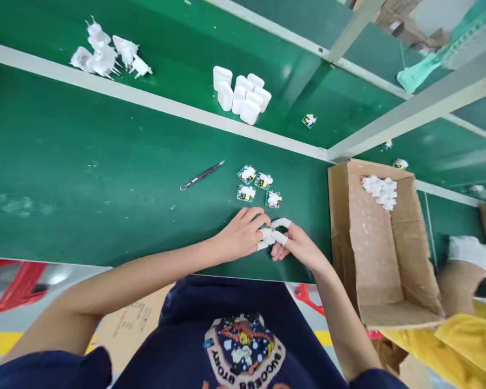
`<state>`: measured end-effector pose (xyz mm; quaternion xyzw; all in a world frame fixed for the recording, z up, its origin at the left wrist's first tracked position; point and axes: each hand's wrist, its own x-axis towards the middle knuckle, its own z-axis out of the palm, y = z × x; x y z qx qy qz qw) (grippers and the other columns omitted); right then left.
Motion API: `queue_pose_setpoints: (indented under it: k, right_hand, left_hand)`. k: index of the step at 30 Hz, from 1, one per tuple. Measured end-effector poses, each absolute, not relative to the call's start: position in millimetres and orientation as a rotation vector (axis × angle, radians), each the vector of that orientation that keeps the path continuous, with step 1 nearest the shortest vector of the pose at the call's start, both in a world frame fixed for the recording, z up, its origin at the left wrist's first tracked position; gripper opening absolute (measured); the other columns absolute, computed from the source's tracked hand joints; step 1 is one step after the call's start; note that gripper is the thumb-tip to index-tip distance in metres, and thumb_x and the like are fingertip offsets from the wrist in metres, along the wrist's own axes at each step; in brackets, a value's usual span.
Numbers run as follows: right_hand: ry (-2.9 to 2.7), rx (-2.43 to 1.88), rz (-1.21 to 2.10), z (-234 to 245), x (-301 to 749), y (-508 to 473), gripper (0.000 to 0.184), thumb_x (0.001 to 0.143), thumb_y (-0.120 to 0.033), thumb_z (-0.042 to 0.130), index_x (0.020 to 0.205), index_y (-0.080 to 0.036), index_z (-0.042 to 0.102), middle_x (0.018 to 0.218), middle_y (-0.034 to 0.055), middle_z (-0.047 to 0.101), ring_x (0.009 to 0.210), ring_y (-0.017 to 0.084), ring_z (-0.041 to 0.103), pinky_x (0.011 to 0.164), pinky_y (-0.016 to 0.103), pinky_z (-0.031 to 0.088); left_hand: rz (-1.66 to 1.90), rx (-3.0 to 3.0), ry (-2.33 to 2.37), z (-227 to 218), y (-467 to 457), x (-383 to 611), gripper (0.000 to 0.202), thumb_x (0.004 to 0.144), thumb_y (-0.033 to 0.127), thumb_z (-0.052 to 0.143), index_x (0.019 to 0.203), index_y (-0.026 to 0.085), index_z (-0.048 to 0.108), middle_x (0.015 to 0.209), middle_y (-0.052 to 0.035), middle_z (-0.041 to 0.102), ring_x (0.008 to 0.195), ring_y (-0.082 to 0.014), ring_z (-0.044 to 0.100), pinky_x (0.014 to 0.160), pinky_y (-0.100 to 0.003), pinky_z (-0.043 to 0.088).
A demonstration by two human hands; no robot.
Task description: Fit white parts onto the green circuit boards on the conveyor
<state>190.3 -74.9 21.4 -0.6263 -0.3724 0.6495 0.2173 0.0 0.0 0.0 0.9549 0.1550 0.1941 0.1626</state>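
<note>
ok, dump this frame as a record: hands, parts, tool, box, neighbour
left hand: holding small item, mostly hidden
right hand: white finger covers, holding same item
parts: four circuit boards beyond hands
tool: tweezers, left of circuit boards
beyond rail: white plug pieces, white cases
right: cardboard box, white parts inside
neighbour: yellow sleeve, lower right

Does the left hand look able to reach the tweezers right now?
Probably yes: the tweezers lie on the green table, ahead-left of the left hand, with nothing visible between. It is close against the right hand, so may need freeing first.
</note>
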Motion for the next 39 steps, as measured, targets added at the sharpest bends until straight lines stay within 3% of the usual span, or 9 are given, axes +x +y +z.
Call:
queue_pose_setpoints:
  k: [4, 9, 14, 18, 23, 27, 32, 36, 39]
  right_hand:
    - [-1.017, -1.769, 1.727, 18, 188, -76, 0.042, 0.083, -0.053, 0.059, 0.103, -0.019, 0.047, 0.057, 0.0003, 0.068, 0.049, 0.016, 0.067, 0.045, 0.02, 0.052]
    - [-1.049, -1.736, 1.696, 18, 189, -79, 0.04, 0.085, -0.052, 0.057, 0.106, -0.02, 0.047, 0.059, -0.0007, 0.068, 0.05, 0.017, 0.067, 0.047, 0.022, 0.053]
    - [-1.125, -1.783, 1.592, 21, 186, -81, 0.036, 0.085, -0.047, 0.058, 0.107, -0.019, 0.049, 0.06, -0.0013, 0.067, 0.05, 0.016, 0.067, 0.047, 0.023, 0.053]
    - [-1.132, -1.797, 1.596, 22, 182, -82, 0.037, 0.085, -0.046, 0.057, 0.109, -0.019, 0.049, 0.059, -0.0016, 0.067, 0.049, 0.016, 0.066, 0.046, 0.023, 0.052]
    - [-1.266, -2.01, 1.409, 21, 178, -80, 0.023, 0.083, -0.034, 0.056, 0.1, -0.019, 0.049, 0.055, -0.0035, 0.064, 0.042, 0.015, 0.062, 0.042, 0.021, 0.048]
    - [-1.29, -2.013, 1.461, 24, 172, -74, 0.023, 0.085, -0.037, 0.052, 0.1, -0.02, 0.048, 0.054, -0.0034, 0.064, 0.043, 0.017, 0.063, 0.042, 0.023, 0.048]
    - [-1.477, -2.325, 1.182, 27, 167, -71, 0.014, 0.084, -0.03, 0.053, 0.085, -0.02, 0.045, 0.052, -0.0016, 0.062, 0.038, 0.016, 0.058, 0.042, 0.025, 0.042]
    - [-1.507, -2.089, 1.394, 27, 174, -74, 0.025, 0.083, -0.037, 0.059, 0.096, -0.02, 0.047, 0.056, -0.0033, 0.064, 0.049, 0.017, 0.063, 0.051, 0.025, 0.045]
    - [-1.629, -2.135, 1.258, 27, 176, -78, 0.034, 0.076, -0.039, 0.069, 0.096, -0.02, 0.048, 0.055, -0.0043, 0.061, 0.055, 0.019, 0.063, 0.056, 0.026, 0.043]
  left_hand:
    - [0.514, 2.676, 0.471, 1, -2, 0, 0.013, 0.082, 0.023, 0.064, 0.087, 0.011, 0.062, 0.114, -0.0122, 0.055, 0.112, -0.0304, 0.042, 0.089, -0.043, 0.041]
    - [0.498, 2.562, 0.577, 0, -1, 2, 0.032, 0.082, 0.026, 0.066, 0.108, 0.012, 0.055, 0.116, -0.0137, 0.054, 0.112, -0.03, 0.041, 0.09, -0.044, 0.041]
    - [0.49, 2.567, 0.556, -2, 3, 2, 0.02, 0.082, 0.022, 0.065, 0.098, 0.013, 0.059, 0.114, -0.0116, 0.055, 0.113, -0.0297, 0.04, 0.089, -0.044, 0.04]
    - [0.484, 2.555, 0.564, -3, 4, 2, 0.021, 0.081, 0.023, 0.065, 0.098, 0.012, 0.059, 0.111, -0.0113, 0.056, 0.111, -0.0286, 0.04, 0.089, -0.042, 0.041]
    - [0.496, 2.565, 0.561, -4, 3, 3, 0.018, 0.083, 0.023, 0.063, 0.095, 0.011, 0.059, 0.111, -0.0113, 0.055, 0.112, -0.0284, 0.039, 0.088, -0.042, 0.041]
    - [0.474, 2.558, 0.561, -2, 3, 3, 0.015, 0.083, 0.023, 0.063, 0.092, 0.011, 0.059, 0.111, -0.0114, 0.055, 0.111, -0.028, 0.041, 0.086, -0.041, 0.041]
    - [0.448, 2.596, 0.559, -1, 2, 3, 0.011, 0.079, 0.017, 0.063, 0.089, 0.011, 0.06, 0.112, -0.0115, 0.054, 0.113, -0.0285, 0.04, 0.086, -0.041, 0.04]
    - [0.394, 2.598, 0.522, 0, 7, 1, 0.017, 0.077, 0.016, 0.065, 0.092, 0.009, 0.061, 0.115, -0.0116, 0.053, 0.114, -0.0283, 0.039, 0.088, -0.039, 0.039]
    - [0.312, 2.581, 0.479, 3, 12, -1, 0.014, 0.077, 0.015, 0.064, 0.09, 0.01, 0.062, 0.116, -0.0115, 0.053, 0.114, -0.0279, 0.04, 0.088, -0.039, 0.039]
